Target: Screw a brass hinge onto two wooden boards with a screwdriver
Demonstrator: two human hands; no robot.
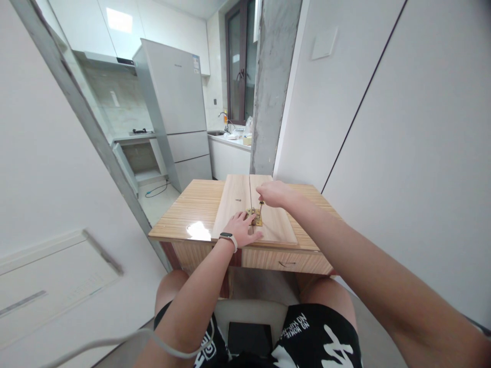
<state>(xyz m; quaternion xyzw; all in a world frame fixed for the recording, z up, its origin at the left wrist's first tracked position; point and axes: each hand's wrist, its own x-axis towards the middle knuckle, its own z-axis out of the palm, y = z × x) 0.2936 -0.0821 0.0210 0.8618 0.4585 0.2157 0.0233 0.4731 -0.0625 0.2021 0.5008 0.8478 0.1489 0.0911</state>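
Observation:
My right hand (273,194) is wrapped round a screwdriver (261,208), whose handle is mostly hidden in the fist. Its shaft points down to a brass-coloured metal fitting (259,222), perhaps a hinge or latch, lying across the seam of a pale wooden board (230,225). With fingers spread, my left hand (242,229) lies flat on the board, its fingertips on the fitting's left part and covering some of it. A small dark screw (238,200) lies on the board, up and left of the fitting.
Under the board stands a glossy wooden table (203,204) with a drawer handle (287,263) at its front. A white cable (126,335) crosses by my left arm. Behind are a fridge (178,92), a sink counter (230,158) and a concrete pillar (270,97); a white wall (402,128) is at right.

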